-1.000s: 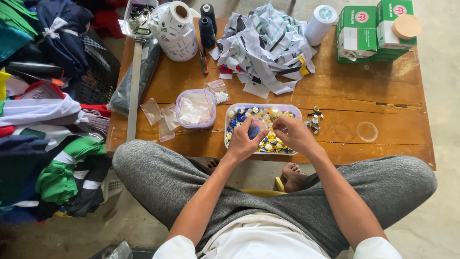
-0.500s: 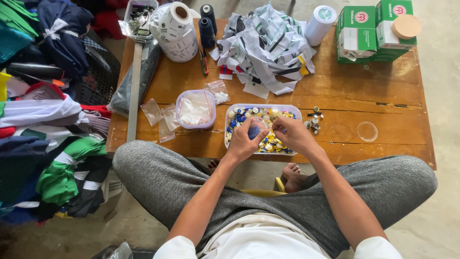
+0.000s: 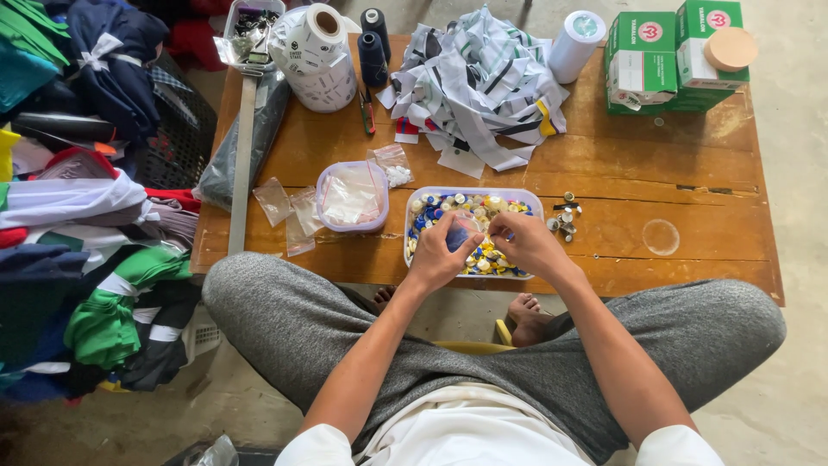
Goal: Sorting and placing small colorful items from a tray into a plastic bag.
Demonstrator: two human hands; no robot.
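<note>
**Hands over a tray of buttons**

A small clear bag [image 3: 461, 231] is pinched between both hands above a tray of coloured buttons [image 3: 517, 200]. The left hand [image 3: 440, 259] grips its lower edge; the right hand [image 3: 526, 242] pinches its top. The tray sits on a wooden table [image 3: 690, 173], beside a lidded plastic tub [image 3: 352, 197].

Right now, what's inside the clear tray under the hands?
The clear tray holds mixed buttons, mostly blue, yellow and white. The left hand and right hand cover its middle, so what lies beneath them is hidden.
</note>
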